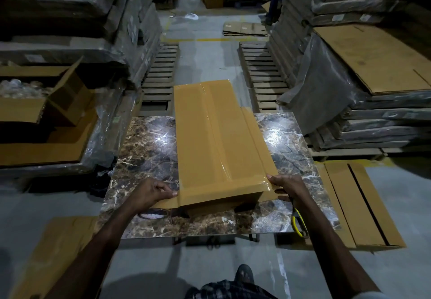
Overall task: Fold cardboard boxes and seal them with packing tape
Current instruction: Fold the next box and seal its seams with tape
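Note:
A long, flat cardboard box (210, 140) lies lengthwise on a marble-patterned table (144, 149), its top glossy with brown tape. My left hand (154, 192) pinches the near left corner flap of the box. My right hand (288, 188) grips the near right corner, thumb on top. A roll of packing tape (152, 214) lies on the table just under the box's near left edge, partly hidden by my left wrist. Yellow-handled scissors (298, 225) rest near the table's front right edge beside my right forearm.
Flat cardboard sheets lie on the floor at right (359, 205) and lower left (58, 252). An open box (46, 98) sits at left. Wrapped stacks (361, 103) flank both sides, with wooden pallets (263, 70) beyond the table. My foot (243, 274) is on the floor below.

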Demonstrator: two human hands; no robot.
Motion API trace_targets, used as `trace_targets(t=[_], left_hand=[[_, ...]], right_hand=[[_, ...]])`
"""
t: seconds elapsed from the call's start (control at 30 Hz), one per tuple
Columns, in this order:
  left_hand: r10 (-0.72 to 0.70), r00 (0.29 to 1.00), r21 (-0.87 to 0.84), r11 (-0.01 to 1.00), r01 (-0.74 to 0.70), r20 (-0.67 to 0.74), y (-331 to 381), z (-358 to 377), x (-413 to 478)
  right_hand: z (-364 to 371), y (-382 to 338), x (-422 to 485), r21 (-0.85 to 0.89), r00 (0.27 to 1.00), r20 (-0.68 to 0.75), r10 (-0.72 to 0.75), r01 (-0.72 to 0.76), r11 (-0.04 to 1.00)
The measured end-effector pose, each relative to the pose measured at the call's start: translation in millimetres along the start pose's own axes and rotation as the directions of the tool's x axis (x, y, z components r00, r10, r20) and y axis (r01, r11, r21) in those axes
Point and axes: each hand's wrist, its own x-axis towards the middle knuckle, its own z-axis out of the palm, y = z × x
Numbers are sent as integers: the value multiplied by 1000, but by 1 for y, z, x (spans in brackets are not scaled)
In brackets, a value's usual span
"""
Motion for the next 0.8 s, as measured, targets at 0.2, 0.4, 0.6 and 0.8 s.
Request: trace_targets(t=[0.2, 0.4, 0.6, 0.8], left_hand=[[-1, 1000, -5, 1000, 1, -5, -4, 5, 6], [-27, 1000, -56, 998, 27, 4, -1, 7, 8], [-47, 999, -110, 993, 49, 20, 4, 10, 4], [-40, 999, -129, 991, 40, 6, -5, 14, 4]], right_hand=[[6, 5, -12, 106, 998, 18, 65, -67, 992], [9, 13, -10, 203, 985, 86, 149, -164, 965], [14, 37, 1, 299, 930, 202, 306, -357, 885], [11, 37, 8, 381, 992, -102, 73, -29, 924]])
